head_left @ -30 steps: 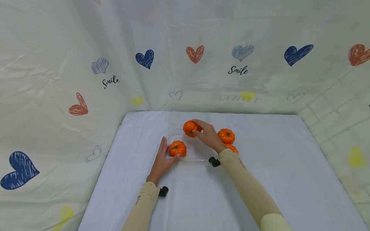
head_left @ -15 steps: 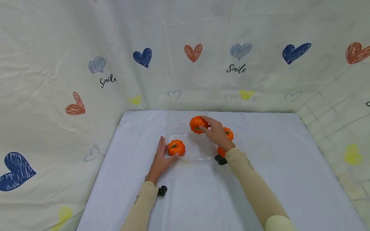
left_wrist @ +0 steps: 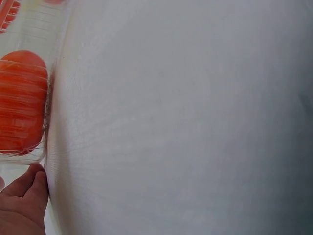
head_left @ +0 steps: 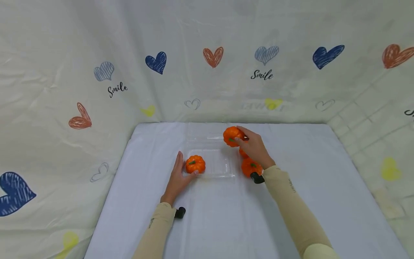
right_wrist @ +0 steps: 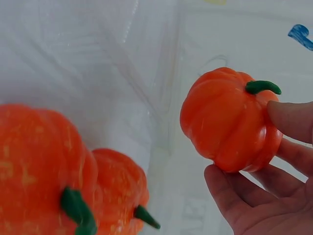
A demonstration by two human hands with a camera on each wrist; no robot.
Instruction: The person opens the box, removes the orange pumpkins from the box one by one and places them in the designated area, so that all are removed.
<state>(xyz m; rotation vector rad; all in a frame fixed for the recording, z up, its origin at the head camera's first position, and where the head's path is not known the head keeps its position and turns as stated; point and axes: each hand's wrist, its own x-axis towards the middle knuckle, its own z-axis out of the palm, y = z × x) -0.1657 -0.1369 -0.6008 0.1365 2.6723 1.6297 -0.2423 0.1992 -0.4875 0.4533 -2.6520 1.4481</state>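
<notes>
A small orange toy pumpkin (head_left: 233,136) with a green stem is pinched between thumb and fingers of my right hand (head_left: 255,146), held up off the table. In the right wrist view the same pumpkin (right_wrist: 229,120) shows whole. My left hand (head_left: 177,181) lies at the front left corner of a clear plastic box (head_left: 223,176), fingers straight along its side and thumb at its front. Inside that corner sits another pumpkin (head_left: 195,164), seen through the ribbed wall as a red shape (left_wrist: 22,103) in the left wrist view.
Two more pumpkins stand right of the box: a near one (head_left: 251,167) and a far one (head_left: 243,152), partly hidden by the right hand. The box's clear lid (head_left: 203,132) lies back behind it. A printed curtain (head_left: 181,90) rises behind the white table (head_left: 220,223).
My right hand has carried its pumpkin rightward and back, from over the box to above the far loose pumpkin. The left hand stays at the box corner. The head view has shifted slightly.
</notes>
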